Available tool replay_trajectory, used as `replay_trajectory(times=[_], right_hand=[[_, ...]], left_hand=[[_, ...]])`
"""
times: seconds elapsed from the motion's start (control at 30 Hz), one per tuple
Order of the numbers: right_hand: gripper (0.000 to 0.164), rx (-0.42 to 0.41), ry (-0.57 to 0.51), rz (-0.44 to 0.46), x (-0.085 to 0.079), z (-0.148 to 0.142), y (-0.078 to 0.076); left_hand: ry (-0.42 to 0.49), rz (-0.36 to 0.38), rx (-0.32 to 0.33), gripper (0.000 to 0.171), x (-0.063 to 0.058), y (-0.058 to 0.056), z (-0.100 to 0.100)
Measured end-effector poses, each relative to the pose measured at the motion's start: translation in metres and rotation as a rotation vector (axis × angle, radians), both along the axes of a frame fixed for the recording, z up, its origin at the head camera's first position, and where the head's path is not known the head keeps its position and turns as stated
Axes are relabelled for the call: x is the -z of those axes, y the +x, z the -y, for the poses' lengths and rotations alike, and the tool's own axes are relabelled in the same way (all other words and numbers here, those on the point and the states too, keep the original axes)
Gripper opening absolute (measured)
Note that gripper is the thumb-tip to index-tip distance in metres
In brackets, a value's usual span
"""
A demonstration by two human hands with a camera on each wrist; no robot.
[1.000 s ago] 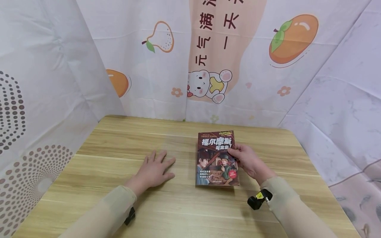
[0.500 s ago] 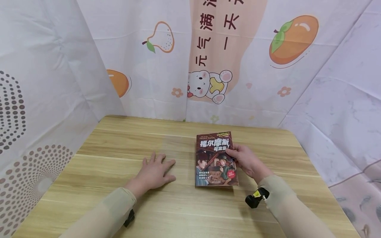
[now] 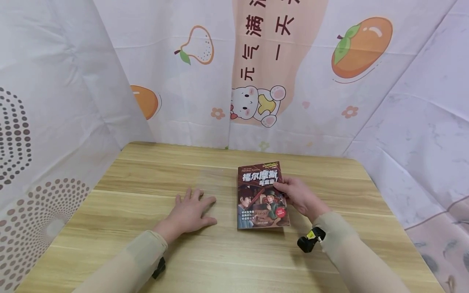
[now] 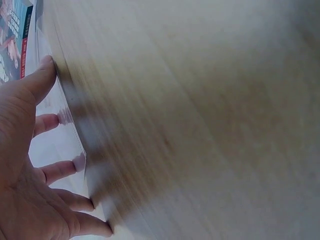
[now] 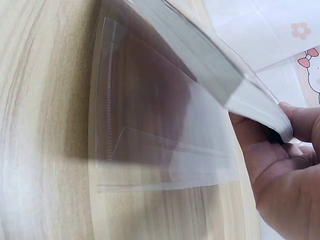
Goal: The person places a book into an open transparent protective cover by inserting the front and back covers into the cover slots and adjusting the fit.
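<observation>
Paper book (image 3: 261,197); sleeve (image 5: 155,120) glossy, clear, probably plastic.

Bench (image 3: 121,203) in the middle, drapes at back (image 3: 165,81), left and right. Left hand (image 3: 188,213) on bench, left of centre, fingers over plastic cover (image 5: 145,110), which lies on the bench. Book (image 3: 259,199) right of that hand, near centre, tilted above bench, partly over the cover. Right hand (image 3: 298,195) at book's right edge. One wrist camera (image 3: 308,241) under right wrist, another (image 3: 159,268) under left.
</observation>
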State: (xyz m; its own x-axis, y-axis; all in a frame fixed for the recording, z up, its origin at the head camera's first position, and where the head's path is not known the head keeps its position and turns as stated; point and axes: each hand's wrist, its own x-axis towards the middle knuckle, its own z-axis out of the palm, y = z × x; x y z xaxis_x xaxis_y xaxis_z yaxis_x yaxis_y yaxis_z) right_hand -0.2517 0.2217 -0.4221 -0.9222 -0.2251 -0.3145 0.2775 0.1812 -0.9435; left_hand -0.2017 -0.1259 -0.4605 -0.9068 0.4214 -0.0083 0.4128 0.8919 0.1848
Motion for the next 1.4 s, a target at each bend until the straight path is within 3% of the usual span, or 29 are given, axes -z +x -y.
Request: replay_trajectory(times=[0.97,1.4], right_hand=[[0.028,0.02,0.059,0.013,0.013,0.005,-0.002],[0.026,0.022,0.272,-0.065,0.015,0.011,0.0]], left_hand=[[-0.001,0.027,0.048,0.068,-0.001,0.001,0.003],[-0.014,0.023,0.064,0.07,-0.005,0.002,0.002]])
